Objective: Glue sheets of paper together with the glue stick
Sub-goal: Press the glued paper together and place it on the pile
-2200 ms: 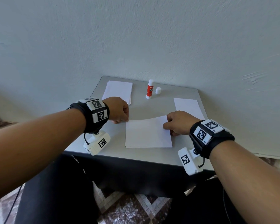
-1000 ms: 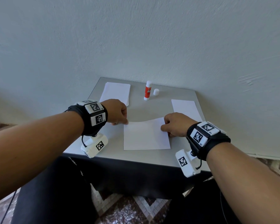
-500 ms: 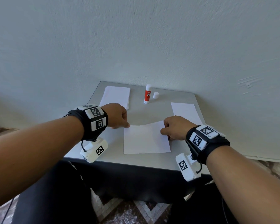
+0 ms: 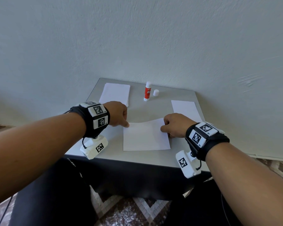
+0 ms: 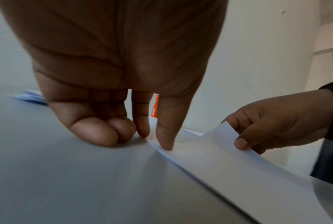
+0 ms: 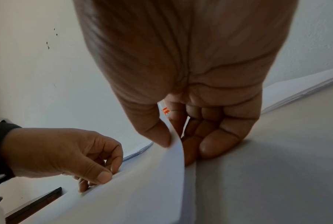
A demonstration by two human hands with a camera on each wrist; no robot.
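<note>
**Presently: top sheet being laid, far corners not yet down**

Item, progress. Your glue stick stands upright and uncapped at the back of the table, its cap just beside it; by that I judge the gluing stroke done and the laying-on in hand. The top sheet lies near the front edge, its near part flat, its far edge bowed upward. Left to do, as I judge: lower the far right corner, smooth the sheet down, recap the stick.

Item, hands. Your left hand has thumb and forefinger tip down on the far left corner, other fingers curled. Your right hand pinches the far right corner between thumb and forefinger, raised off the table.

Item, stock. Paper stack back left; loose sheets back right.

Item, change. Since the earliest frame, both hands keep their corners; the sheet's far edge bows less.
</note>
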